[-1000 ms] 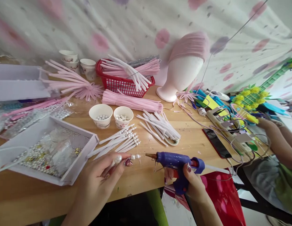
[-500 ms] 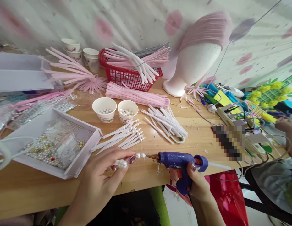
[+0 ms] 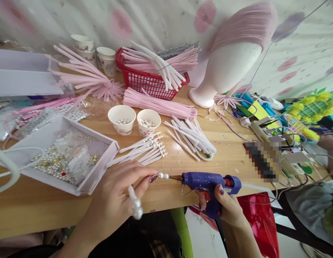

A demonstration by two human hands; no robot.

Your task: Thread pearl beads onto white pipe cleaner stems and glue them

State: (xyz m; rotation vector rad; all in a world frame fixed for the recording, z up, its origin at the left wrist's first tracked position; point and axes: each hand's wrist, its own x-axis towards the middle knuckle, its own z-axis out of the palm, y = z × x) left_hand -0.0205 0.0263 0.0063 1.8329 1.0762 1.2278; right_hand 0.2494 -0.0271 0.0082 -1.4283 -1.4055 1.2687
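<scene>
My left hand (image 3: 115,193) is closed, thumb and forefinger pinching just behind two small white pearl beads (image 3: 163,175). From the same hand a short white fuzzy stem tipped with pearl beads (image 3: 136,207) hangs downward. Whether both bead pairs sit on one stem, the fingers hide. My right hand (image 3: 227,206) grips a blue hot glue gun (image 3: 204,181), fingers at its red trigger. Its brass nozzle (image 3: 176,177) points left and reaches the outer small bead. Behind my left hand lie several white pearl-tipped stems (image 3: 144,150).
Two paper cups (image 3: 122,120) of beads stand behind the stems. Plain white stems (image 3: 191,138), a pink bundle (image 3: 159,104) and a red basket (image 3: 152,85) lie beyond. A bead tray (image 3: 101,170) is at left, a foam head (image 3: 225,68) behind, power strips (image 3: 263,132) and another person's hand (image 3: 329,147) at right.
The pearl-tipped stem hanging from my left hand has swung from pointing right to pointing down. The nozzle stays at the small beads. The whole view has shifted slightly.
</scene>
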